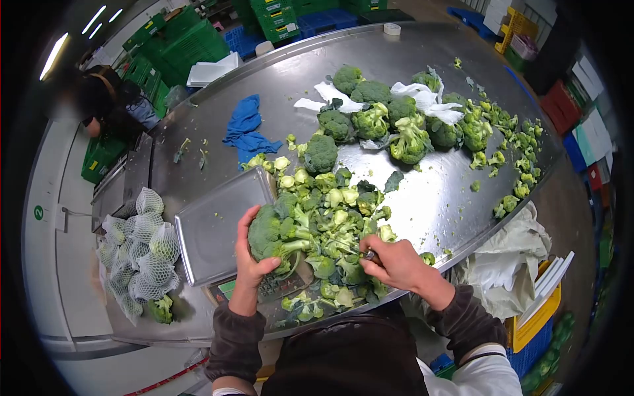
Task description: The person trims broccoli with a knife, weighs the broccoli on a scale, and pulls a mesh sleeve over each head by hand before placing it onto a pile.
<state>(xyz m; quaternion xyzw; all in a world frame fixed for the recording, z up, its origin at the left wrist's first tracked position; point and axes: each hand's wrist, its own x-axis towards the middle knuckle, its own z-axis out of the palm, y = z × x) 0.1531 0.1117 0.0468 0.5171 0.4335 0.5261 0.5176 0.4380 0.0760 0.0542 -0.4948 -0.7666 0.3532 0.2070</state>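
Note:
My left hand (248,269) is wrapped around a broccoli head (265,232), its stem side turned to the right. My right hand (401,263) is closed on a small knife (371,256); only its dark handle shows and the blade is hard to make out. Between and beneath both hands lies a heap of cut broccoli stems and leaves (337,218). Left of the broccoli head is a metal tray (221,224), resting by a scale with a keypad (271,285) partly covered by trimmings.
Whole broccoli heads (372,92) and white netting (432,102) lie farther back on the steel table (277,79). Small florets (522,165) line its right side. A blue cloth (247,125) and netted broccoli (142,247) are at left. Another person (109,92) stands far left near green crates (195,49).

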